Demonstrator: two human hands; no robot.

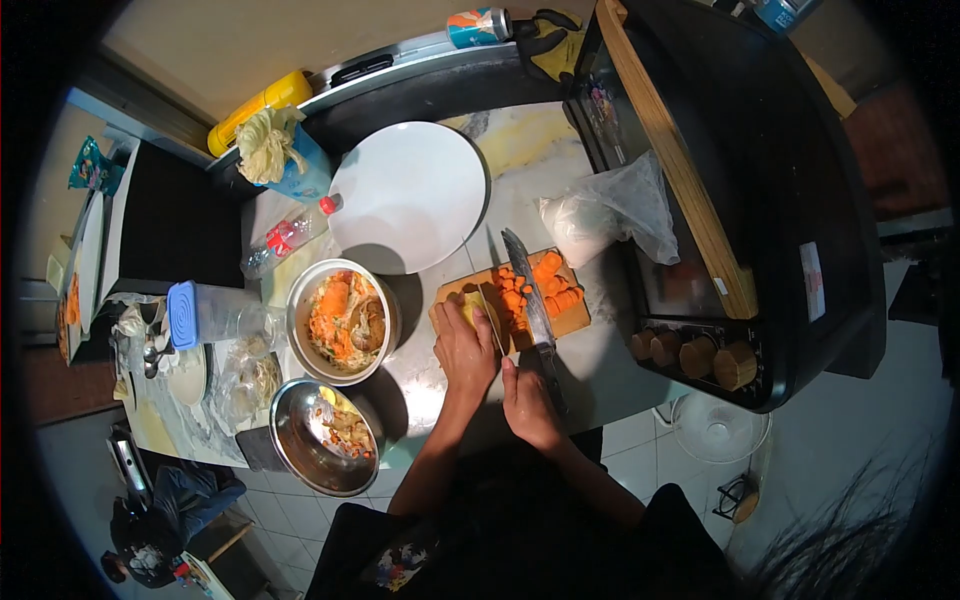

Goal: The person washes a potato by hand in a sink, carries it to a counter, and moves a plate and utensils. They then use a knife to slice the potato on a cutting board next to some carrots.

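Observation:
On a wooden cutting board (577, 322), my left hand (466, 350) presses down on a pale yellow piece of food, which looks like a peeled potato (470, 303). My right hand (530, 405) is closed around the handle of a knife (497, 322). Its thin blade stands edge-down against the potato, beside my left fingertips. Chopped carrots (512, 292) lie to the right of that blade. A second, larger knife (530, 290) rests across the board among the carrot pieces, its black handle reaching past the near edge, close to my right hand.
Left of the board stand a white pot (296, 335) of shredded vegetables and a steel bowl (284, 455) with scraps. Behind are a large white plate (410, 190) and a plastic bag (590, 220). A black oven (740, 200) bounds the right. Another person (165, 525) is at lower left.

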